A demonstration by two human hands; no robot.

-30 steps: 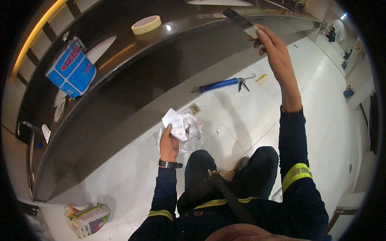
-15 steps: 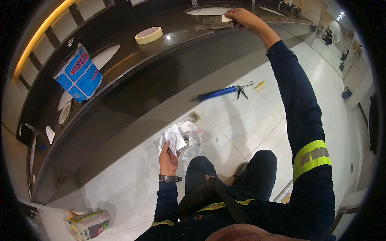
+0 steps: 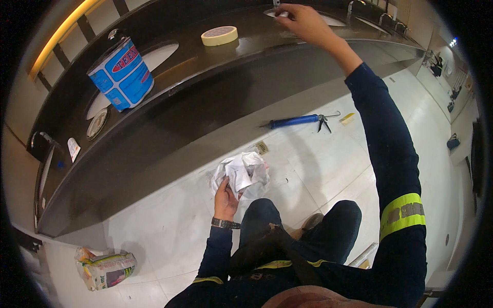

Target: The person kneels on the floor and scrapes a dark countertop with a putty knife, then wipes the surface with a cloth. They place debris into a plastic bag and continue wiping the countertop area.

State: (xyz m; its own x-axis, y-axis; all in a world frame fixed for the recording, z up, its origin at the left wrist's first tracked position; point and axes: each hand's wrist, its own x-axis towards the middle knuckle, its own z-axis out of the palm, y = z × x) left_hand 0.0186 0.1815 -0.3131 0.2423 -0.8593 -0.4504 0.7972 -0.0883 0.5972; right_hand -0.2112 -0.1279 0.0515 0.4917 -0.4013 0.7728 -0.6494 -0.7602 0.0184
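Note:
My left hand [image 3: 225, 201] is low over the floor, fingers closed on a white paper sheet [image 3: 244, 178]. Crumpled white plastic [image 3: 261, 191] spreads around and under that sheet, like a bag lying on the tiles. Far up at the countertop, my right hand [image 3: 303, 24] is bent with thumb and index finger drawn together, beside an oval sink [image 3: 334, 21]. Whatever those fingers may hold is hidden. A roll of pale yellow tape [image 3: 220, 36] lies on the dark countertop [image 3: 187, 59], left of my right hand.
A blue and white can [image 3: 123, 74] stands on the counter, with a round lid [image 3: 97, 124] nearby. On the tiled floor lie a blue caulking gun [image 3: 295, 121], a small yellow piece [image 3: 347, 118] and a printed bag [image 3: 107, 269]. A drain grate [image 3: 262, 148] is beside the white plastic.
The view has shifted, so counter things sit further right. My right hand has moved left along the counter; the white-edged flat piece it held no longer shows. My left hand still holds the paper.

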